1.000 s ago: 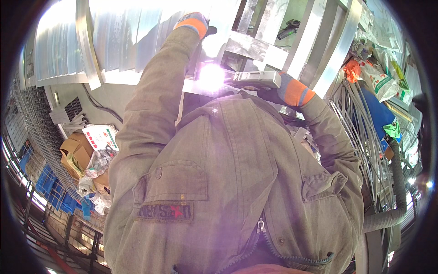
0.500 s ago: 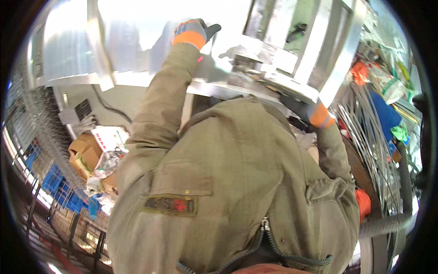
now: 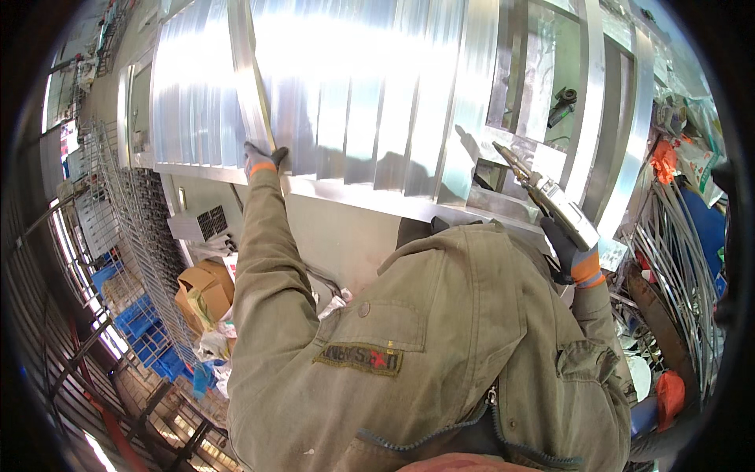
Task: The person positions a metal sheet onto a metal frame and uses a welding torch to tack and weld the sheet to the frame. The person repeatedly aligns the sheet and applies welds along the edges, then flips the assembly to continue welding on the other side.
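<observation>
Leaning over the bench in an olive jacket (image 3: 464, 291), the worker I'm watching keeps the right elbow bent near the body, while the left arm stretches almost straight, out and leftward. The gloved right hand (image 3: 569, 250) is wrapped around the rear of a pale, boxy tool (image 3: 560, 211), above the near edge of the metal frame (image 3: 583, 118). Its long axis runs aslant, the narrow nose pointing forward and to the worker's left. The gloved left hand (image 3: 264, 160) straddles a bar (image 3: 254, 79) near its close end, thumb right and fingers left; whether they squeeze it, I can't tell. That bar points away from the worker, lying across shiny ribbed strips (image 3: 338, 126). Below on the left sits a cardboard box (image 3: 206, 291), flaps raised, its inside hard to make out. Farther off are blue crates (image 3: 145, 334), their contents too small to read.
</observation>
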The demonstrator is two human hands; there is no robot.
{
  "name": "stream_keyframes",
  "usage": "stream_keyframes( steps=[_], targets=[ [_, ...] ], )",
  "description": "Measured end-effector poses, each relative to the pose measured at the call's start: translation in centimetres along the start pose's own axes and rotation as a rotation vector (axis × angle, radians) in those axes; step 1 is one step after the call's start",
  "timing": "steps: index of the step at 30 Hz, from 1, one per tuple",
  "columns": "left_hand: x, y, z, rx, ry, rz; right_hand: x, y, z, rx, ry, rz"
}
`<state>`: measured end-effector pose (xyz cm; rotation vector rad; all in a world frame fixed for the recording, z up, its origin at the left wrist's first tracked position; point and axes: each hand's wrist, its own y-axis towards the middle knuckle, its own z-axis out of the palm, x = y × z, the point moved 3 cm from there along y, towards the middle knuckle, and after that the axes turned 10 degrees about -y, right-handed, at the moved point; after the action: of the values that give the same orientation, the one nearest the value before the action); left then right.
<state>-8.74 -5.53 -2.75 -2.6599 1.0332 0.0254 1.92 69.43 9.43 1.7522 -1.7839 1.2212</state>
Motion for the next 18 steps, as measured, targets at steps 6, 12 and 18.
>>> stream_keyframes(
  steps=[6, 12, 18],
  targets=[
    [2.6, 2.2, -1.6, -0.156, -0.056, 0.078, -0.1, -0.5, 0.6, -0.075, 0.060, 0.008],
    [1.2, -1.2, -1.9, -0.222, -0.536, 0.065, -1.4, -0.7, 0.2, -0.119, 0.010, -0.106],
    [-8.6, -13.3, 7.2, 0.022, -1.113, 0.208, -2.2, -2.0, -1.6, -0.135, -0.052, -0.178]
  ],
)
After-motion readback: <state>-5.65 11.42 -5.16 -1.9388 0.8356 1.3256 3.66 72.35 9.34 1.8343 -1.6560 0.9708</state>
